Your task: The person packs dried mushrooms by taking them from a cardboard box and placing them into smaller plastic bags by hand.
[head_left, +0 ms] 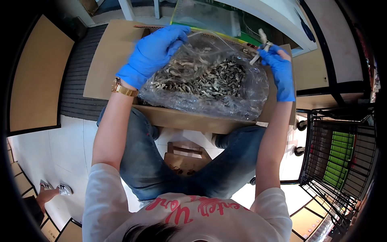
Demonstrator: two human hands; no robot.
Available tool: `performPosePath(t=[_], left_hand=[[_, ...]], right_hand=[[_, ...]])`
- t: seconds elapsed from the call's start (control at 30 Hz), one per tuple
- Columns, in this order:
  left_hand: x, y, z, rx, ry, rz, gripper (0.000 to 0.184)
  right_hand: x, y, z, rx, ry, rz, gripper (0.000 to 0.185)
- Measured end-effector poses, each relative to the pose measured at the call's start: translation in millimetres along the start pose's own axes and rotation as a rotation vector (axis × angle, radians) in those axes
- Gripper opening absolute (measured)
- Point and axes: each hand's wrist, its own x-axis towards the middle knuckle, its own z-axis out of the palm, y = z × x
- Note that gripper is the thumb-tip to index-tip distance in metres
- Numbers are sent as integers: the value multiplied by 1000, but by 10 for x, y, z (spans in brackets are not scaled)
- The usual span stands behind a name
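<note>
A cardboard box stands open before my knees, lined with a large clear plastic bag. Inside lies a heap of dried strips, dark on one side and pale on the other. My left hand, in a blue glove, is closed on the edge of clear plastic at the box's far left. At the far right my right hand, also gloved in blue, pinches a few pale dried strips above the box's rim. Its fingertips are partly hidden behind the strips.
Behind the box is a green-edged glass panel. A black wire cart with a green basket stands at right. Between my legs is a small wooden stool. Another person's feet show at lower left.
</note>
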Motion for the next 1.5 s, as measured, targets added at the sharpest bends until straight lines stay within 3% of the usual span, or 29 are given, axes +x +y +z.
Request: performPosePath(t=[0.07,0.2,0.37,0.47,0.6,0.8,0.83,0.9,0.97,1.03,1.07,1.23,1.33,1.5], left_hand=[[4,89,-6,8,-60,-11,13],[9,134,18,59,-140,19,13],[15,176,20,61,-158,12,13],[7,195,27,44,-160,21,13],[-2,193,17,28,-155,49,14],[-9,157,35,50,-126,64,21],[-9,147,23,48,-129,63,21],[-15,87,-15,42,-44,65,25],[-47,-120,-39,57,-18,40,28],[-88,-304,-62,-88,51,-157,27],[-66,-193,-160,-42,5,-295,14],[-62,-206,-91,-58,35,-173,17],[-55,-219,-57,-84,26,-97,18],[-57,-196,-42,-47,22,-48,18]], right_hand=[[-23,-122,48,202,175,-126,32],[-125,-373,296,414,133,-234,28],[-201,-290,675,379,-65,-229,27],[-168,-63,849,259,-156,-347,33],[-234,-142,859,45,-231,-310,39],[-238,-228,710,62,-284,-286,30],[-240,-265,675,206,-258,-276,22],[-232,-400,533,202,-63,-124,16],[-42,-72,352,195,-33,-150,15],[76,422,346,188,2,-174,14],[102,723,387,-38,-99,-172,17],[-194,1598,704,-919,-656,-108,60],[-374,1927,915,-931,-735,-100,72],[-429,1871,1172,-992,-742,2,66]])
